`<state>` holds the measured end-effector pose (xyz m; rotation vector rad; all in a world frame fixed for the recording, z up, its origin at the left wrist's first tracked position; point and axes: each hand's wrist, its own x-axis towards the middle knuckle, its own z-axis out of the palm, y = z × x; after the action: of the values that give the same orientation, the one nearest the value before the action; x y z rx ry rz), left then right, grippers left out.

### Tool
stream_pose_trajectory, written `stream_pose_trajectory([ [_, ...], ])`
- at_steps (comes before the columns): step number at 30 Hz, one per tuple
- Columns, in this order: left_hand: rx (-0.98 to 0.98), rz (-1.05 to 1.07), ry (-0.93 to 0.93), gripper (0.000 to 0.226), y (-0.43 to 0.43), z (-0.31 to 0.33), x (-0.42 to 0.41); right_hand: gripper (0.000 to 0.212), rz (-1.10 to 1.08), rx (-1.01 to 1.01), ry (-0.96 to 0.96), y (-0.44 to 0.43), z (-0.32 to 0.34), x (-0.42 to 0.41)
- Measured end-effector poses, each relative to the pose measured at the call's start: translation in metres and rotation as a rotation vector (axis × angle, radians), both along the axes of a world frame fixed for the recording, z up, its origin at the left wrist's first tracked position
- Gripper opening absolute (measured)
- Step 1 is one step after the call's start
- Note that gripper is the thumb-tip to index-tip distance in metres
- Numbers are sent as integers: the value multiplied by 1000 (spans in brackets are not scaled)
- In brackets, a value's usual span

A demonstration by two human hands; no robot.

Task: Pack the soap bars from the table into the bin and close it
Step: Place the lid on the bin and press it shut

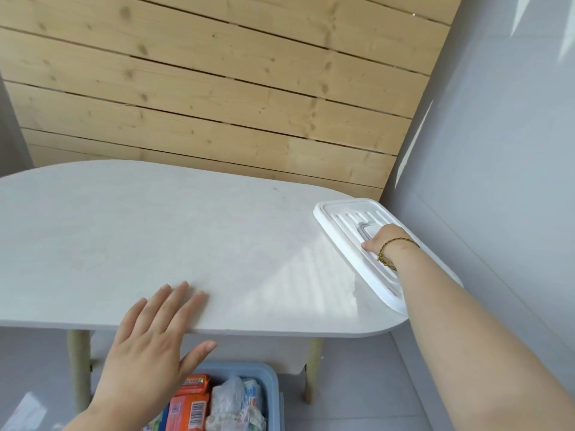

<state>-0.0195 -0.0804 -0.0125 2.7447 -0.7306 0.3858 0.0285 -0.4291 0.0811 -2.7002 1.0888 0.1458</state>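
Observation:
A white plastic lid (342, 234) lies on the right end of the white table (155, 228), partly over its edge. My right hand (384, 239) reaches across and grips the grey handle in the lid's middle. A blue bin (267, 381) stands open on the floor below the table's front edge. It holds orange soap bars (189, 405) and clear-wrapped packets (233, 402). My left hand (149, 346) hovers flat with fingers spread over the table's front edge, above the bin, holding nothing.
A wooden slat wall (217, 88) runs behind the table and a grey wall (497, 150) stands close on the right. Pale wooden table legs (311, 368) flank the bin on the grey tiled floor.

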Motion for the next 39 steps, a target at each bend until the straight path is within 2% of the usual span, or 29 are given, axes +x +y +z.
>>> stream_pose_trajectory([
  [3,20,2,23,81,0,0,0,36,-27,59,83,3,9,1],
  [5,39,-5,51,82,1,1,0,29,-31,105,102,1,13,0],
  [8,47,-10,30,83,0,1,1,49,-54,174,107,-4,16,1],
  [11,60,-2,17,83,-1,2,0,54,-83,269,83,-8,15,0],
  [14,88,10,42,84,-1,3,0,49,-125,306,-72,-16,13,-5],
  [17,114,21,44,85,-1,7,-2,19,-152,188,-146,-12,8,-19],
  [21,158,14,94,87,1,10,-3,18,-162,73,-442,-9,7,-34],
  [23,110,34,116,102,1,13,-7,6,-88,35,-580,-1,15,-49],
  [25,84,64,156,113,0,15,-5,6,-13,31,-699,9,22,-65],
  [26,7,62,240,101,-1,19,-4,1,30,35,-745,17,25,-74],
  [28,-337,35,401,66,-5,36,-9,12,133,18,-806,36,30,-95],
  [31,-920,32,613,55,-9,68,-19,22,323,-8,-838,73,29,-126],
  [33,-1155,-3,785,56,-4,84,-27,31,454,-3,-859,101,24,-144],
  [34,-1222,-20,848,58,1,91,-32,38,526,12,-866,116,20,-153],
  [36,-1223,-24,921,60,17,98,-42,50,670,22,-857,148,13,-167],
  [39,-1155,50,908,49,47,95,-58,42,789,22,-878,186,3,-176],
])
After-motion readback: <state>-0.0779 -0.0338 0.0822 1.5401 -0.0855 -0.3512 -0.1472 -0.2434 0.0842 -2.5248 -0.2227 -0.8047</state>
